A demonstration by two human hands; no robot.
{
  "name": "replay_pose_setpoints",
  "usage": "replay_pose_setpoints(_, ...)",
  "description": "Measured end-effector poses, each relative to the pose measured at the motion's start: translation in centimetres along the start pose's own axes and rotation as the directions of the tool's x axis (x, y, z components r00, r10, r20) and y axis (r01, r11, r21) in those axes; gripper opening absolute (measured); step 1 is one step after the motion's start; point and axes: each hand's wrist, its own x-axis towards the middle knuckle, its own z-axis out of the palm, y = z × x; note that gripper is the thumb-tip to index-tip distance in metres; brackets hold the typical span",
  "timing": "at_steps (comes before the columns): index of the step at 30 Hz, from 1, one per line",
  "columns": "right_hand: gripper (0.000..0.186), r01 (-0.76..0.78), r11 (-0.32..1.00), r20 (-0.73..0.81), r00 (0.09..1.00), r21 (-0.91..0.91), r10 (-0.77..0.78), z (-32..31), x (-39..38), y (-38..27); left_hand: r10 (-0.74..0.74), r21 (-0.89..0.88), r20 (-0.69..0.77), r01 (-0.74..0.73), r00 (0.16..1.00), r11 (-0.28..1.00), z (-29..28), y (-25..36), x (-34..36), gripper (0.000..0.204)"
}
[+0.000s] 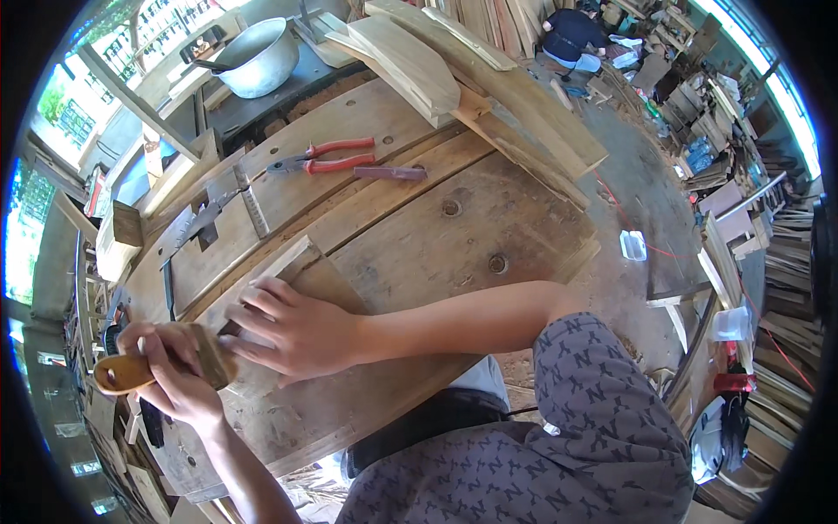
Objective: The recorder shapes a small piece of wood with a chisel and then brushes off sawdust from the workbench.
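Observation:
My left hand is closed around a flat paintbrush with an orange-brown wooden handle. Its wide brush head points right, toward the fingertips of my right hand. That right hand lies across a piece of wood on the workbench, fingers spread and slightly blurred. The palm hides much of the wood, and whether the fingertips touch the brush I cannot tell. Farther up the bench lie red-handled pliers and a purplish flat stick.
A dark metal tool lies at the bench's left. Planks are stacked across the far right corner. Beyond the far edge stands a metal pot. A person crouches among scrap wood. A plastic tub sits on the floor.

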Motion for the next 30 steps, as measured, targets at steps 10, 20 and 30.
replay_pose_setpoints(10,0.034,0.083,0.997,-0.315,0.946,-0.011,-0.082,1.1,-0.6,-2.2,-0.103,-0.180,-0.070,0.089,0.992,0.980,-4.3,1.1,-0.7,0.014)
replay_pose_setpoints(20,0.029,0.209,0.969,-0.291,0.942,0.130,-0.164,0.8,-1.2,-3.0,0.101,0.212,0.215,-0.148,0.971,0.966,1.3,2.4,-3.0,0.012)
replay_pose_setpoints(30,0.023,0.180,0.982,-0.277,0.948,0.057,-0.158,0.5,-1.3,-3.5,-0.187,-0.109,0.045,0.191,0.981,0.975,-2.1,4.0,-0.7,0.010)
